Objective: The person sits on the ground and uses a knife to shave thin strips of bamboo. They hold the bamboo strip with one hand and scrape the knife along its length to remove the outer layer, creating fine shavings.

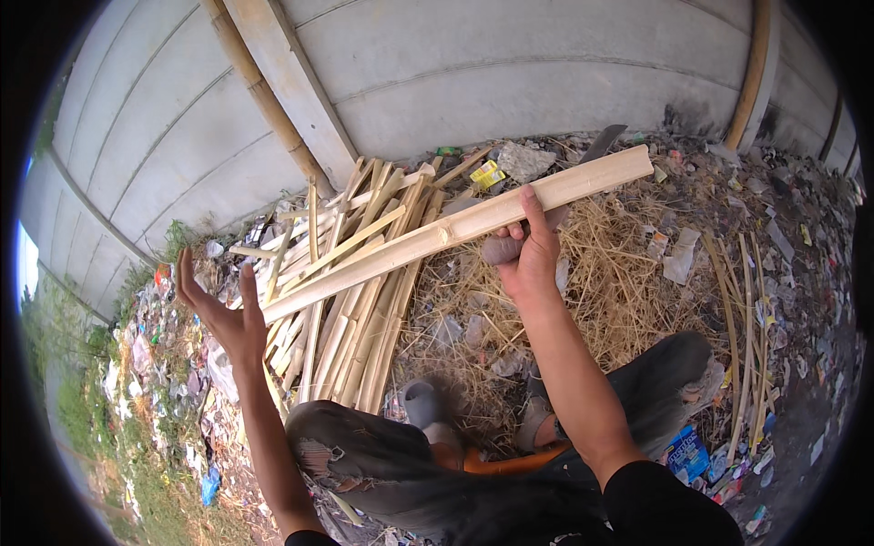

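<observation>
A long, split bamboo strip [401, 245] slants in front of me, its pale hollow inner face showing. My right hand [533, 246] grips it with the thumb across the strip. That same hand also holds a machete by its rounded handle [502, 250]; the dark blade [604, 142] shows beyond the strip, partly hidden behind it. Close to the strip's lower left end, my left hand [229, 317] is open with fingers and thumb apart. It grips nothing, and whether it touches the strip I cannot tell.
A pile of split bamboo [364, 337] lies left of centre. Straw-like shavings [601, 291] cover the ground ahead. Thin bamboo strips [748, 346] lie at the right. Litter surrounds me, with a blue packet [687, 453] near my knee. A concrete wall [528, 68] and bamboo pole [269, 96] stand behind.
</observation>
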The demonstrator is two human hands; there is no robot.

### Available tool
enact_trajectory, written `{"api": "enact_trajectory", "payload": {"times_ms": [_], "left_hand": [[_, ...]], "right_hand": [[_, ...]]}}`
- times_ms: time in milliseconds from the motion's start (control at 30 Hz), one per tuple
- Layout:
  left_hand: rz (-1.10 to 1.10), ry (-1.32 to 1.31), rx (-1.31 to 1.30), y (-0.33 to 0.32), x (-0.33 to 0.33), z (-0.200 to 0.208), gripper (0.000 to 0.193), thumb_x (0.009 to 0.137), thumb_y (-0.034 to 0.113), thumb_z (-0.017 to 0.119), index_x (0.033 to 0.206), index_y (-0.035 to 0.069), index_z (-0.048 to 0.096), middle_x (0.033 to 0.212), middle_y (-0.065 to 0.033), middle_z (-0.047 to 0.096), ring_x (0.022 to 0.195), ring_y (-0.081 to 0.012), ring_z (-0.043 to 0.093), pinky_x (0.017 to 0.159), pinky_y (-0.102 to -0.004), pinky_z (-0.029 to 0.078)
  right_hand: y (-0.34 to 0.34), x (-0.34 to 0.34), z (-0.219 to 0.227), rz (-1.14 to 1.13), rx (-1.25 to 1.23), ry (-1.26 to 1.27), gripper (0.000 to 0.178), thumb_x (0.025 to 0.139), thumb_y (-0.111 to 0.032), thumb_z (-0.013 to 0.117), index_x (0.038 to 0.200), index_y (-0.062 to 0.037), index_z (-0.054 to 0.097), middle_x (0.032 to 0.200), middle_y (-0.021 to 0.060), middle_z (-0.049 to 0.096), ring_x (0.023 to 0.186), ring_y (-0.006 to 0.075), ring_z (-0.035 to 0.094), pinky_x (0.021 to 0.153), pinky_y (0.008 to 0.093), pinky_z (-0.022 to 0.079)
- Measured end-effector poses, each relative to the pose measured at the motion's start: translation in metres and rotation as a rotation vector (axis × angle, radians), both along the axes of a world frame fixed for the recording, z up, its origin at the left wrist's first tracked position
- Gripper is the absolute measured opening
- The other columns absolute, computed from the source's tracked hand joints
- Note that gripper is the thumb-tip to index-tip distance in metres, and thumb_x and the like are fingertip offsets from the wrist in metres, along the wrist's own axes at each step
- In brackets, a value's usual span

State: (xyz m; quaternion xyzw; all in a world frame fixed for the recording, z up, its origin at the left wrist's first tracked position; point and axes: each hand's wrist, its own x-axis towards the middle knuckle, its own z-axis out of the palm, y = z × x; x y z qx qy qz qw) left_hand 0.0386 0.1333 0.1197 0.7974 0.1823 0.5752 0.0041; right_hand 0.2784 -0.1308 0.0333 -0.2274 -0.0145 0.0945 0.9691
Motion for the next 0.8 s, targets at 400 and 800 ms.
{"api": "enact_trajectory", "payload": {"times_ms": [400,800], "left_hand": [[-0.610,0.813,-0.173,-0.075,0.122,-0.079,0.050,0.091,0.030,0.078,0.122,0.000,0.053,0.088,-0.0239,0.071,0.080,-0.0443,0.071,0.072,-0.0509,0.056],[-0.703,-0.200,-0.395,-0.039,0.176,0.055,0.025,0.105,0.018,0.064,0.113,0.001,0.047,0.083,-0.0086,0.068,0.065,-0.0118,0.064,0.060,-0.0273,0.053]], "right_hand": [[-0.009,-0.023,0.017,0.057,-0.262,-0.316,0.031,0.086,-0.025,0.088,0.090,-0.0106,0.061,0.073,-0.0011,0.059,0.062,0.0086,0.055,0.059,0.0264,0.045],[-0.077,-0.028,-0.088,0.128,-0.566,-0.059,0.031,0.090,-0.028,0.084,0.084,-0.0112,0.059,0.088,0.0090,0.071,0.060,0.0079,0.054,0.058,0.0310,0.049]]}}
